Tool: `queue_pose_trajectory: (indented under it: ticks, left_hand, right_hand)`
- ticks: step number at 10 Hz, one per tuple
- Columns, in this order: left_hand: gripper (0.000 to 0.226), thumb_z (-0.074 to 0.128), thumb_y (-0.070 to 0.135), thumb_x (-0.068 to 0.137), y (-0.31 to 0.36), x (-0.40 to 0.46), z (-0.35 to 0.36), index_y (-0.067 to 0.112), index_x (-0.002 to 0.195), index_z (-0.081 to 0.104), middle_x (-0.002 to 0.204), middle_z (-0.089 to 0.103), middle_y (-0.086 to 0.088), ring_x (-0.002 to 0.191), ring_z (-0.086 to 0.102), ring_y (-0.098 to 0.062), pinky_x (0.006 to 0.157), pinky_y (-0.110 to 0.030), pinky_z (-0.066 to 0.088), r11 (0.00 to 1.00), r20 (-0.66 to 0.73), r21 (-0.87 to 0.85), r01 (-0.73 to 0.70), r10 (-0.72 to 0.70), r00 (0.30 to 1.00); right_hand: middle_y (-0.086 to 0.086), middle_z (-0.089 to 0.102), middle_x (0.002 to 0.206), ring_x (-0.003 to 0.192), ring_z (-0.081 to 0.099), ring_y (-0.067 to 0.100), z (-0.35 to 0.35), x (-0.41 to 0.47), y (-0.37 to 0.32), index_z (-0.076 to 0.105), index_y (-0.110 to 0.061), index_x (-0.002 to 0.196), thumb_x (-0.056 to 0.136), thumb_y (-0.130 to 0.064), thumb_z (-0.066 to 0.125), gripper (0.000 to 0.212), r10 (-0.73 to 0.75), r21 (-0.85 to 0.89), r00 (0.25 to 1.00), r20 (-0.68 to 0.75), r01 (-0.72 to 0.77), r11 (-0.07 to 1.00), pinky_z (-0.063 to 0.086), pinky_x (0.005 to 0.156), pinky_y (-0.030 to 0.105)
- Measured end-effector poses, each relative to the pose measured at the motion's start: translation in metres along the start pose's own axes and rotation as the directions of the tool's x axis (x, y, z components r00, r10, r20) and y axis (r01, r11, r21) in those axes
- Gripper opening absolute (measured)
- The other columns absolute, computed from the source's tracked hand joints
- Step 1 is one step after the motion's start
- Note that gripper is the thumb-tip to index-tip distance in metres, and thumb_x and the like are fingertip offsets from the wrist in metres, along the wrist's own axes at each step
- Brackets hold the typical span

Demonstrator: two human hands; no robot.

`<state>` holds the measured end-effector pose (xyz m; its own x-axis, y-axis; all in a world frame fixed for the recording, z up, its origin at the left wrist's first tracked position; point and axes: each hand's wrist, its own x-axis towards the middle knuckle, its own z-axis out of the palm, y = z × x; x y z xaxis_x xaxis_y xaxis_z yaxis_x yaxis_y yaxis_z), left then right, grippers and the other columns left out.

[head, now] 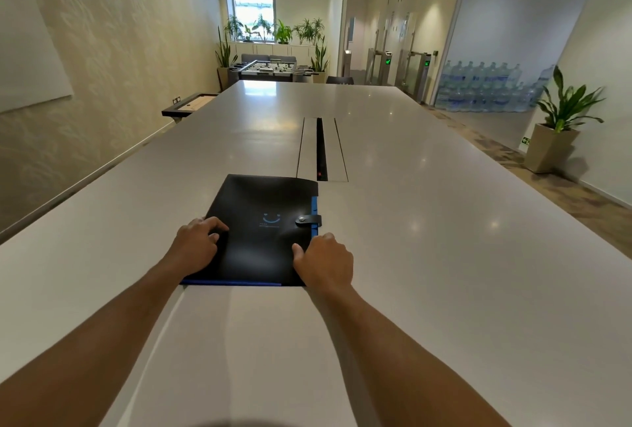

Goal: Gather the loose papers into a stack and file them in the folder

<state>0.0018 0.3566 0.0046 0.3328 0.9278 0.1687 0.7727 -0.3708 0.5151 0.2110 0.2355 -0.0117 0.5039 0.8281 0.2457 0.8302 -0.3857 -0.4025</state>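
Note:
A black folder (263,208) with blue edging and a blue smile mark lies flat and closed on the long grey table (427,221). Its strap with a snap button (307,220) is fastened over the right edge. My left hand (196,243) rests on the folder's left side with the fingers spread on the cover. My right hand (326,261) grips the folder's near right corner, thumb on top. No loose papers are in sight.
A cable slot with metal flaps (321,149) is set into the table just beyond the folder. A potted plant (561,125) stands on the floor to the right, with stacked water bottles (485,88) behind it.

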Motion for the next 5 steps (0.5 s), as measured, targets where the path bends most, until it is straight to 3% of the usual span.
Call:
queue_pose_trajectory:
  ticks: [1,2,3,4,5]
  left_hand:
    - [0.028,0.049,0.007,0.094,-0.001,0.001,0.003,0.020,0.113,0.065,0.120,0.059,-0.013,0.108,0.053,-0.032,0.094,-0.044,0.044,0.999,0.003,0.031,0.004,-0.004,1.000]
    - [0.030,0.045,0.008,0.097,-0.002,-0.001,0.004,0.017,0.118,0.064,0.124,0.057,-0.012,0.111,0.052,-0.031,0.094,-0.040,0.042,1.000,0.002,-0.015,0.008,-0.008,1.000]
    - [0.028,0.047,0.009,0.097,0.001,-0.009,0.003,0.009,0.117,0.065,0.124,0.058,-0.015,0.110,0.054,-0.033,0.096,-0.041,0.041,1.000,-0.064,-0.019,0.018,-0.019,0.998]
    - [0.024,0.050,0.015,0.096,0.013,-0.029,0.003,0.006,0.111,0.066,0.122,0.059,-0.016,0.106,0.056,-0.034,0.098,-0.046,0.043,1.000,-0.157,-0.015,-0.020,0.018,0.987]
    - [0.027,0.054,0.024,0.096,0.029,-0.049,0.007,0.008,0.115,0.065,0.131,0.056,-0.014,0.120,0.051,-0.032,0.104,-0.043,0.040,0.996,-0.161,-0.062,-0.065,0.055,0.985]
  right_hand:
    - [0.003,0.051,0.089,0.068,0.050,0.015,0.002,0.002,0.000,0.062,-0.011,0.104,0.092,-0.054,0.047,0.046,-0.004,-0.031,1.000,0.001,0.004,1.000,0.045,0.064,0.028]
    - [0.006,0.057,0.097,0.075,0.053,0.018,-0.003,0.004,0.002,0.061,-0.011,0.105,0.091,-0.057,0.047,0.049,0.002,-0.007,0.999,0.053,-0.002,1.000,0.042,0.065,0.029]
    - [0.008,0.059,0.102,0.084,0.059,0.021,-0.014,0.001,0.008,0.062,-0.010,0.104,0.090,-0.058,0.047,0.052,0.025,0.156,0.994,0.104,-0.041,0.987,0.049,0.071,0.033]
    - [0.007,0.062,0.106,0.082,0.055,0.016,-0.024,-0.014,0.018,0.063,-0.010,0.109,0.093,-0.052,0.047,0.048,0.045,0.326,0.997,0.065,-0.064,0.943,0.047,0.072,0.028]
    - [0.004,0.066,0.105,0.085,0.060,0.014,-0.036,-0.033,0.031,0.065,-0.013,0.110,0.093,-0.048,0.047,0.043,0.072,0.365,0.997,-0.030,-0.056,0.929,0.048,0.074,0.027]
